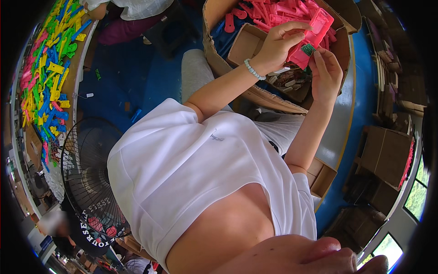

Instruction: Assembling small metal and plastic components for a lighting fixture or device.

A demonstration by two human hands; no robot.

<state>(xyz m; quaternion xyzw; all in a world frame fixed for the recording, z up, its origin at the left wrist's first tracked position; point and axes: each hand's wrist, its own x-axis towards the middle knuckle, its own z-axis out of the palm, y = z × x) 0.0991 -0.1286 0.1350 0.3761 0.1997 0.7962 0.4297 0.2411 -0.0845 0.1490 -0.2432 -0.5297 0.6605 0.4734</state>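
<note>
My left hand (275, 48), with a beaded bracelet (253, 69) at its wrist, grips a pink plastic casing (321, 23) from its left side, fingers curled over its open face. A small green circuit board (308, 49) sits at the lower part of the casing. The fingertips of my right hand (326, 73) are pinched together at the board's right edge, close against the casing. Just beneath both hands is a cardboard tray (292, 91) with small loose parts, partly hidden by my wrists.
A large cardboard box (214, 55) in front of me holds many pink plastic pieces (260, 11). On the left, a table (82, 59) is heaped with coloured plastic parts. A black fan (93, 169) stands near my left side; stacked boxes (388, 150) line the right. Another person (137, 9) sits at upper left.
</note>
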